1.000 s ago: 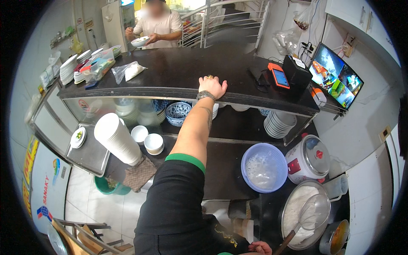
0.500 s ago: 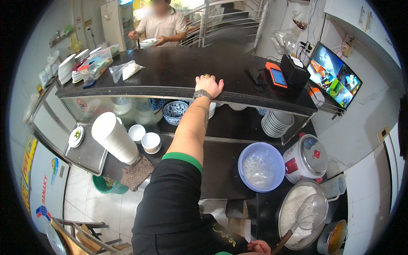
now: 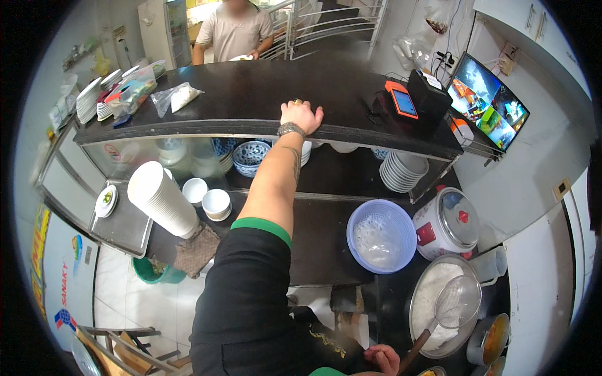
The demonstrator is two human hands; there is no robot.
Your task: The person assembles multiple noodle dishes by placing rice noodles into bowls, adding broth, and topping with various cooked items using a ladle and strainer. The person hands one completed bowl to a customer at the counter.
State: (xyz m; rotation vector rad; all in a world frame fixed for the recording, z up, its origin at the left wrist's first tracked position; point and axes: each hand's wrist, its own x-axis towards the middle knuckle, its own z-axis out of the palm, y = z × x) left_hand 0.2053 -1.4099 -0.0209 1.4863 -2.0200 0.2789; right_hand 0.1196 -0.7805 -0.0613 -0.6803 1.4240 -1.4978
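My left hand (image 3: 301, 117) rests palm down on the dark raised counter (image 3: 251, 94), near its front edge. Its thumb stands apart from the bent fingers, and a ring and a bracelet show on it; nothing is seen in it. At the lower edge, my right hand (image 3: 382, 359) is held close to my body with its fingers curled in, and no object shows in it. Beside it lies the brown handle of a wire-mesh strainer (image 3: 457, 302), which sits over a large metal basin of white food (image 3: 433, 294).
A purple basket (image 3: 409, 241) stands beside a rice cooker (image 3: 448, 219). Stacked white cups (image 3: 160, 197) and small bowls (image 3: 216, 202) are at left. On the counter are a bagged white item (image 3: 185, 97) and an orange card terminal (image 3: 401, 99). Across it stands a person (image 3: 235, 31).
The view has shifted slightly, so most things sit a little higher and farther left. The person across the counter has lowered the bowl. My left hand stays on the counter.
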